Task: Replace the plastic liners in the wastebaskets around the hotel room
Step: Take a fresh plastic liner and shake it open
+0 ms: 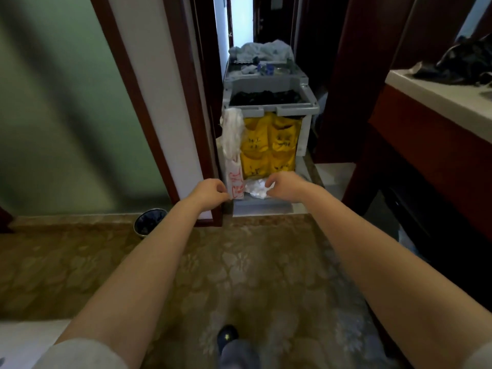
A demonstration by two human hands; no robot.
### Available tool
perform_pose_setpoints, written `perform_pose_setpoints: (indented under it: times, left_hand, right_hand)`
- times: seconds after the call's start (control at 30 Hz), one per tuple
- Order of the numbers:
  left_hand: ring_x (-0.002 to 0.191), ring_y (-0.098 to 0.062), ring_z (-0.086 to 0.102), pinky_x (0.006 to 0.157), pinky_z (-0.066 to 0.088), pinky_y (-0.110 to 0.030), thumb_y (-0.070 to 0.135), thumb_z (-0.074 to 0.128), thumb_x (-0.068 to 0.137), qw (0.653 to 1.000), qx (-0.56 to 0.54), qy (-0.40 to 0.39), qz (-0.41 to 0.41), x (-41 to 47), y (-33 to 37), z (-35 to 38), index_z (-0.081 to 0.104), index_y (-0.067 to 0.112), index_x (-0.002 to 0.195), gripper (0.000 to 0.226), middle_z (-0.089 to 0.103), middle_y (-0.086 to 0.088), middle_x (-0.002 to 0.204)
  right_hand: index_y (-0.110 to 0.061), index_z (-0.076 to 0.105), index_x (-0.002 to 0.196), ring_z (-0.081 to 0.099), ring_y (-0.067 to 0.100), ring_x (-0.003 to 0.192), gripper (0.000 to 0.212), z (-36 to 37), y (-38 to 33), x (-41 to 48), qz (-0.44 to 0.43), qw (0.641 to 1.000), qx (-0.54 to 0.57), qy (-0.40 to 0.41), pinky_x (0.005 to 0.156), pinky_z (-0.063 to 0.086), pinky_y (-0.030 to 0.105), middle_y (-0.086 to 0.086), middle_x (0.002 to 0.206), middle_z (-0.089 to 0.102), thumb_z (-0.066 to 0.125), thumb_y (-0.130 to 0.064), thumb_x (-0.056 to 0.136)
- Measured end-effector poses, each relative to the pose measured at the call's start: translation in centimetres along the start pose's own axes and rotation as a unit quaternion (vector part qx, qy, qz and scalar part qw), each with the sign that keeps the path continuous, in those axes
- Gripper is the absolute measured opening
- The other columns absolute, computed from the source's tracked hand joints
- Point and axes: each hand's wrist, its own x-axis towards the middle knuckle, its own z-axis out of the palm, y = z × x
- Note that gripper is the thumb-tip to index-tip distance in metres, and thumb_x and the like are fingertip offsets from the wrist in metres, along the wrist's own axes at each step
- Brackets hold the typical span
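Observation:
A grey housekeeping cart (269, 89) with a yellow pocket bag (269, 147) stands in the doorway ahead. A white plastic bag with red print (234, 166) hangs from its left corner. My left hand (210, 191) pinches the bottom of that hanging bag. My right hand (285, 186) grips a crumpled clear plastic liner (255, 190) on the cart's lower shelf. A small dark wastebasket (149, 222) with a dark liner stands on the floor by the left wall.
A dark red door frame (183, 102) lines the left of the doorway. A counter (436, 94) with a black bag (463, 62) on it runs along the right. Patterned carpet covers the floor. My shoe (226, 336) shows at the bottom.

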Motion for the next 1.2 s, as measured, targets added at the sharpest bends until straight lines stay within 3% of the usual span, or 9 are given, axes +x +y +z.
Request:
perform_pose_setpoints:
  times: [0.13,0.23,0.47,0.7,0.83,0.97,1.07,1.2]
  left_hand:
    - [0.106,-0.023,0.056,0.086,0.047,-0.032,0.024,0.061,0.092,1.000,-0.008,-0.003,0.018,11.1,-2.2,-1.6,0.062,0.008,0.114,0.028,0.061,-0.009,0.116]
    - [0.104,-0.022,0.057,0.084,0.046,-0.030,0.025,0.062,0.091,0.999,-0.029,-0.011,0.011,19.0,-3.8,-4.1,0.062,0.008,0.114,0.029,0.061,-0.008,0.114]
    - [0.095,-0.020,0.058,0.080,0.046,-0.030,0.022,0.062,0.090,0.999,-0.052,-0.007,-0.015,34.2,-6.5,-7.2,0.065,0.008,0.102,0.019,0.062,-0.007,0.100]
    - [0.091,-0.016,0.055,0.077,0.044,-0.028,0.026,0.062,0.090,0.996,-0.065,-0.028,-0.049,45.5,-7.0,-5.7,0.063,0.013,0.100,0.016,0.058,0.001,0.093]
    - [0.088,-0.015,0.055,0.074,0.042,-0.026,0.026,0.062,0.090,0.990,-0.099,0.012,-0.100,52.3,-7.2,-4.3,0.062,0.016,0.097,0.012,0.058,0.002,0.091]
    - [0.089,-0.016,0.057,0.071,0.042,-0.024,0.023,0.062,0.088,0.976,-0.121,0.037,-0.180,57.5,-7.1,-2.4,0.063,0.018,0.093,0.007,0.060,0.001,0.092]
    - [0.091,-0.018,0.057,0.074,0.044,-0.026,0.022,0.061,0.088,0.968,-0.126,0.060,-0.211,60.4,-6.8,-1.6,0.064,0.014,0.101,0.016,0.062,-0.005,0.101]
    - [0.111,-0.024,0.055,0.093,0.044,-0.031,0.026,0.062,0.090,0.967,-0.104,0.067,-0.220,63.0,-6.1,-0.2,0.055,0.010,0.126,0.040,0.057,-0.006,0.121]
  right_hand:
    - [-0.014,0.067,0.116,0.059,0.027,0.106,0.025,-1.5,1.1,11.1,0.015,0.999,-0.036,-0.007,0.091,0.052,0.038,0.008,0.119,0.064,0.057,-0.022,0.094]
    - [-0.017,0.069,0.100,0.059,0.026,0.106,0.014,-3.4,0.6,19.0,0.016,0.998,-0.053,0.003,0.090,0.050,0.035,0.005,0.109,0.065,0.060,-0.022,0.091]
    - [-0.019,0.062,0.122,0.057,0.025,0.106,0.030,-5.6,0.3,33.3,-0.016,0.994,-0.103,-0.033,0.082,0.051,0.034,0.003,0.118,0.062,0.052,-0.022,0.093]
    - [-0.019,0.063,0.120,0.056,0.020,0.102,0.028,-6.8,3.8,46.8,-0.049,0.992,-0.098,-0.061,0.074,0.042,0.028,-0.001,0.113,0.062,0.052,-0.025,0.096]
    - [-0.022,0.060,0.124,0.057,0.020,0.105,0.032,-7.9,6.5,56.6,-0.082,0.992,-0.078,-0.052,0.079,0.044,0.027,0.001,0.120,0.061,0.054,-0.020,0.092]
    - [-0.020,0.059,0.126,0.056,0.022,0.111,0.033,-9.0,7.5,64.5,-0.145,0.980,-0.098,-0.094,0.090,0.049,0.033,0.004,0.126,0.059,0.057,-0.019,0.093]
    - [-0.022,0.056,0.130,0.056,0.023,0.111,0.036,-9.7,7.6,68.6,-0.194,0.967,-0.117,-0.116,0.092,0.051,0.039,0.003,0.128,0.057,0.057,-0.019,0.094]
    - [-0.024,0.052,0.133,0.058,0.024,0.105,0.041,-9.2,7.8,72.2,-0.231,0.956,-0.119,-0.137,0.084,0.055,0.041,0.004,0.132,0.055,0.055,-0.018,0.093]
